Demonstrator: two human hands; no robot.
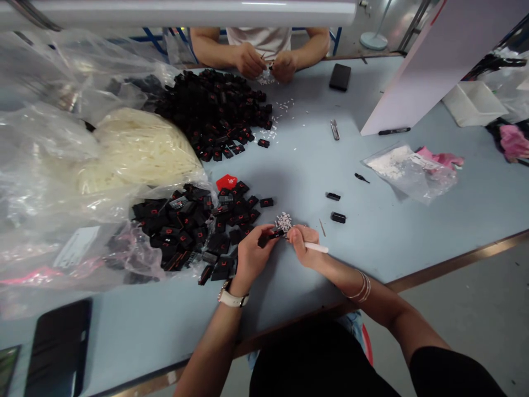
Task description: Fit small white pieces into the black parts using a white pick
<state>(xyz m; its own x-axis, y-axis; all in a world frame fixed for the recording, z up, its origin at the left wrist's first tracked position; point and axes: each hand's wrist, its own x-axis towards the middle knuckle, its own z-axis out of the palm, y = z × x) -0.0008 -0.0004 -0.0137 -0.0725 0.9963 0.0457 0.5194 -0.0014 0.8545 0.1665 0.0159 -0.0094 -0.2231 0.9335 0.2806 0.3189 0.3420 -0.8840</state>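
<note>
My left hand [253, 251] is closed on a small black plastic part [276, 234], held just over the table. My right hand [305, 245] grips a white-handled tool [316, 247]; its tip is at the black part and too small to make out. Right by both hands lies a little heap of tiny white pieces [284, 221]. Left of my left hand spreads a pile of black plastic parts [182, 229] with red marks, partly under clear plastic. Two more black parts, one nearer [338, 217] and one farther [333, 196], lie to the right of my hands.
Across the table a co-worker's hands [268, 63] work beside a larger pile of black parts [219, 105]. A bag of cream-coloured strips [140, 146] lies left. To the right are nail clippers [334, 130], a bag of white pieces [409, 168] and an upright panel [413, 71]. A phone [60, 347] lies front left.
</note>
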